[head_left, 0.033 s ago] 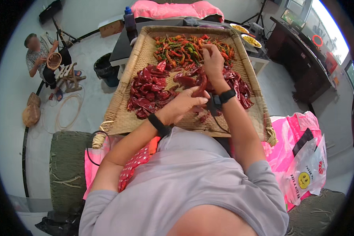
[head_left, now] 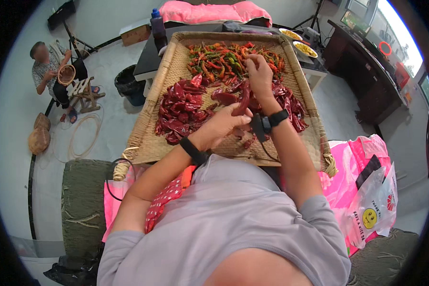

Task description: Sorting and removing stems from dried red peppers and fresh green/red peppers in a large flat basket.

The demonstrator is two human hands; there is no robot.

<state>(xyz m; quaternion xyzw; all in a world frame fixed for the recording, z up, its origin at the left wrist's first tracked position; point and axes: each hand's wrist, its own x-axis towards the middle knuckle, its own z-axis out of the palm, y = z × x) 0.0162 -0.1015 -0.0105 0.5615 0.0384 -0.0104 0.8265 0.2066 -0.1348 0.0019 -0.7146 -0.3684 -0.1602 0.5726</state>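
Observation:
A long dried red chili pepper (head_left: 243,97) stands upright in my left hand (head_left: 226,121), its lower end between thumb and fingers. Just above and to the right, my right hand (head_left: 259,76) is closed, with its fingers bent over the smaller chilies; whatever is in its fingertips is too small to make out. Below both hands lies a large woven bamboo tray (head_left: 148,112). Dark red dried chilies form a heap on its left side (head_left: 178,107) and another on its right (head_left: 293,109). Small red, orange and green chilies (head_left: 219,59) cover the far end.
A dark table (head_left: 143,66) stands behind the tray, with a dark bottle (head_left: 158,28) and a dish of yellow pieces (head_left: 305,49). A black-lined bin (head_left: 130,86) is at the left. Farther left, another person (head_left: 47,71) sits holding a small basket (head_left: 66,74). A plastic bag (head_left: 374,205) lies at my right.

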